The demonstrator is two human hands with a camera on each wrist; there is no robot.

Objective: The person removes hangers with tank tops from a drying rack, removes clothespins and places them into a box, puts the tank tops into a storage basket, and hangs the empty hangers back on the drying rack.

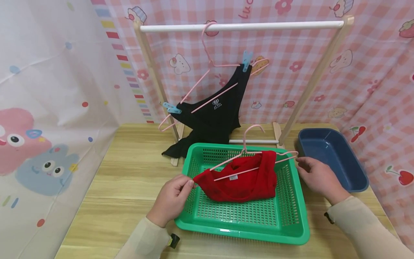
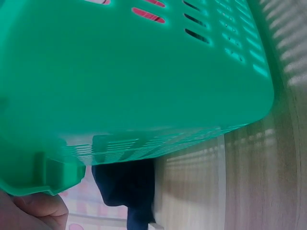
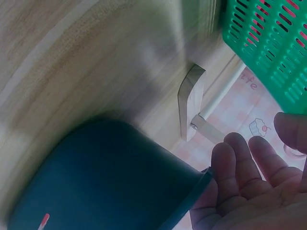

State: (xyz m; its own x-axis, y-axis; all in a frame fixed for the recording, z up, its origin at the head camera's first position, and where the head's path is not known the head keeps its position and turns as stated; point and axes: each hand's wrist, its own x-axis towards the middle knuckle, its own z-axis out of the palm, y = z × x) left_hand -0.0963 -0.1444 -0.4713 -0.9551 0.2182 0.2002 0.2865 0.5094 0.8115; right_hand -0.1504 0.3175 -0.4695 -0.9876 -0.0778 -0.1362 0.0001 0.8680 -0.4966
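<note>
A red tank top (image 1: 239, 183) lies on a pink hanger (image 1: 226, 166) in the green basket (image 1: 242, 235), a small white tag at its neckline. My left hand (image 1: 173, 198) pinches the left strap at the basket's left rim; the hanger's end there is hidden. In the left wrist view, only part of that hand (image 2: 38, 211) shows beside the rim. By the hanger's right end is my right hand (image 1: 318, 176). The right wrist view shows its fingers (image 3: 242, 167) loosely extended and the thumb apart, with nothing held, between the basket and a blue basin (image 3: 110, 182).
A black tank top (image 1: 216, 111) hangs tilted on another pink hanger, held by blue clothespins (image 1: 173, 108), from the rack's white bar (image 1: 275, 26). Wooden rack posts (image 1: 315, 82) rise behind the basket. The blue basin stands at the right on the wooden table (image 1: 129, 190).
</note>
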